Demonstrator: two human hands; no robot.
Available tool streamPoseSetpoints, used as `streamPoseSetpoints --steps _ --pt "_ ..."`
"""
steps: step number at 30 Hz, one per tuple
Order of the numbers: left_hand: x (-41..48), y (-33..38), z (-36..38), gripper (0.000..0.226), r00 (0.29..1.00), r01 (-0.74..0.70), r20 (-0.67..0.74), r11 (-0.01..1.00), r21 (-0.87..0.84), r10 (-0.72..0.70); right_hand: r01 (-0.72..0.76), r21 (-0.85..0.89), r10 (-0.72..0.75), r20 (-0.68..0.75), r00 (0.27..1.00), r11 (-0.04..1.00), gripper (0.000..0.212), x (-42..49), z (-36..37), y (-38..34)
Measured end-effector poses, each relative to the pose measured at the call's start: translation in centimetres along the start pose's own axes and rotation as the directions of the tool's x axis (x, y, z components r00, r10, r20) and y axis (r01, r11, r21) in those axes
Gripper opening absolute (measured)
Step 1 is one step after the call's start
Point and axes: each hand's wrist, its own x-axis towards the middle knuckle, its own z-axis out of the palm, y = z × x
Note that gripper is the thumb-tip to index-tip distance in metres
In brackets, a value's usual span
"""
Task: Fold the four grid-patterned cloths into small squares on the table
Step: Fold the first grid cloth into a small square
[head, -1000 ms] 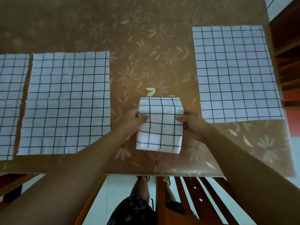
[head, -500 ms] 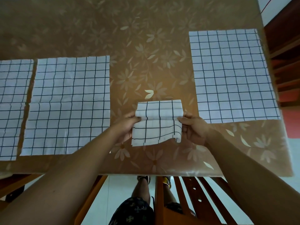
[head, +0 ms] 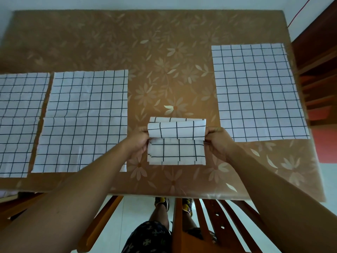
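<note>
A partly folded white cloth with a black grid (head: 176, 141) lies near the table's front edge, between my hands. My left hand (head: 139, 140) pinches its left side and my right hand (head: 218, 138) pinches its right side, with the upper flap curled over toward me. Three more grid cloths lie flat: one at the far left (head: 20, 123), cut off by the frame, one beside it (head: 85, 119), and one at the right (head: 259, 90).
The table (head: 145, 42) wears a brown cover with a pale flower print. A wooden chair (head: 209, 225) stands below the front edge, with my legs and shoes beside it. Dark red wooden furniture (head: 317, 70) stands right of the table.
The cloth lay flat as a tall rectangle. Both hands have lifted its far edge and rolled it toward me, so the upper half now curls over the lower half.
</note>
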Motion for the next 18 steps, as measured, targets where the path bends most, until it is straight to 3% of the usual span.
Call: streamPoseSetpoints --steps 3,8,11,12,15,18 --pt "-1.0 1.0 0.0 0.026 1.000 -0.027 -0.009 0.999 0.035 0.027 0.059 -0.059 -0.059 -0.010 0.998 0.997 0.019 -0.8 0.0 -1.4" --pt "-1.7 1.9 -0.2 0.031 0.999 -0.031 0.042 0.999 0.039 0.029 0.033 -0.042 -0.033 -0.015 0.999 0.999 0.032 -1.7 -0.1 -2.8" --pt "-1.9 1.4 -0.2 0.018 0.999 -0.037 0.010 0.998 0.045 0.036 -0.006 0.007 0.006 0.015 1.000 1.000 0.011 -2.0 -0.1 -2.6" --pt "-1.9 1.1 -0.1 0.017 0.998 -0.059 0.004 0.996 0.060 0.059 0.007 0.014 -0.007 0.014 1.000 1.000 0.016 -2.1 -0.1 -2.4" --pt "-1.7 0.3 -0.1 0.035 0.992 -0.124 -0.001 0.989 0.086 0.124 0.083 -0.048 -0.085 -0.026 0.996 0.995 0.014 -2.3 0.2 -2.0" --pt "-1.6 -0.5 0.4 0.053 0.992 -0.124 -0.001 0.992 -0.011 0.124 0.059 -0.049 -0.061 -0.028 0.998 0.997 0.026 -1.7 0.6 -1.0"
